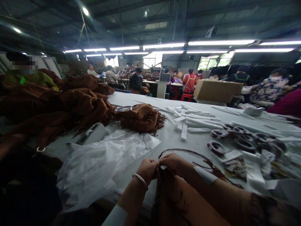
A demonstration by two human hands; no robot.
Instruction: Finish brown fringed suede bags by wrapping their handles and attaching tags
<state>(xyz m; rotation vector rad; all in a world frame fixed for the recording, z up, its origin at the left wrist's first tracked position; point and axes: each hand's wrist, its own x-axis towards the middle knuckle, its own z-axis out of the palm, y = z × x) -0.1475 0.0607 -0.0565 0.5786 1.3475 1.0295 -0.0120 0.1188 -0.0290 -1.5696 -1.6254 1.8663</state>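
Note:
A brown bag (188, 204) stands upright at the near edge of the table, between my forearms. Its thin, wrapped-looking strap (191, 152) arcs away behind my right hand. My left hand (147, 171), with a bangle on the wrist, is closed in a pinch at the strap's end by the top corner of the bag. Touching it from the other side, my right hand (174, 163) pinches the same spot. A small white piece (164, 167) shows just under the fingertips. What exactly lies between the fingers is mostly hidden.
Clear plastic bags (101, 166) lie left of my hands, near a tape dispenser (92, 133). Beyond are a folded fringed brown bag (141, 117) and a heap of brown bags (77, 103). White strips (197, 117) and rolled straps (244, 141) cover the right. A co-worker (28, 75) sits left.

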